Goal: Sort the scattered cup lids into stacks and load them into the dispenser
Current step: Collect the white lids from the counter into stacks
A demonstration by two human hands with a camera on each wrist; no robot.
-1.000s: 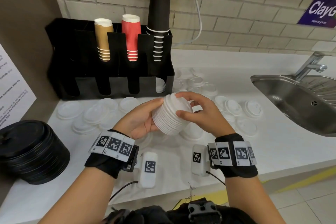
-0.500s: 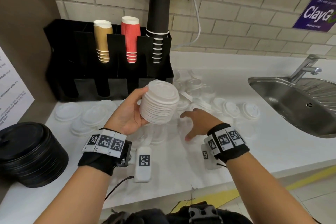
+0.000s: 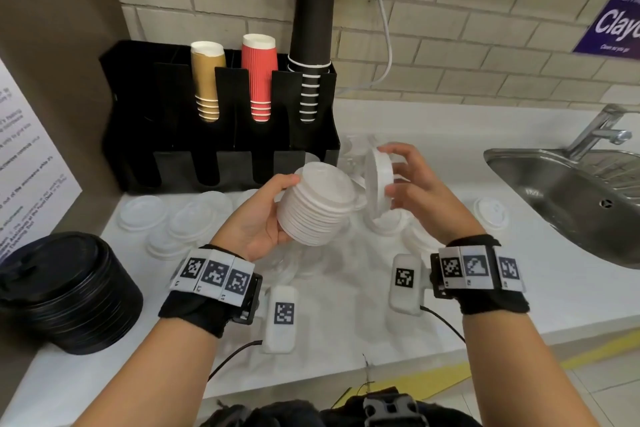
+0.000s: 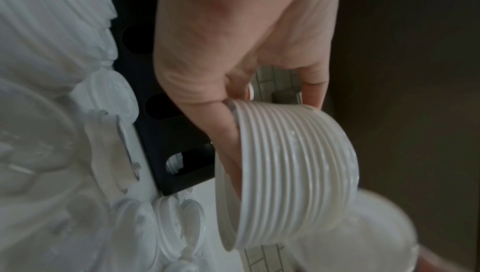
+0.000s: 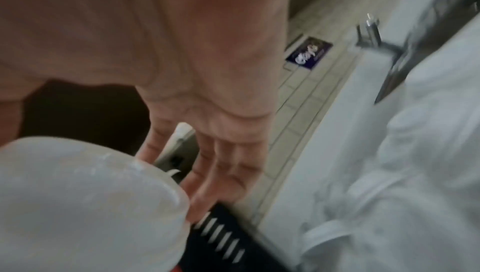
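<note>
My left hand (image 3: 266, 218) grips a stack of white cup lids (image 3: 317, 204) above the counter; the left wrist view shows the ribbed stack (image 4: 291, 174) with my fingers inside it and my thumb over its rim. Just right of the stack, my right hand (image 3: 412, 184) pinches a single white lid (image 3: 379, 175) held on edge, a short gap from the stack's top. That lid (image 5: 85, 200) fills the lower left of the blurred right wrist view. The black dispenser (image 3: 214, 156) stands behind, with a few white lids in its rightmost slot (image 4: 175, 163).
Loose white and clear lids (image 3: 173, 222) lie scattered on the white counter (image 3: 346, 322). A stack of black lids (image 3: 65, 291) sits at the left. Gold, red and black cups (image 3: 258, 76) stand in the dispenser. A steel sink (image 3: 568, 194) with a tap lies to the right.
My right hand left the stack, reached down to the counter, and has come back up with a single lid held beside the stack. My left hand kept the stack and tilted it slightly.
</note>
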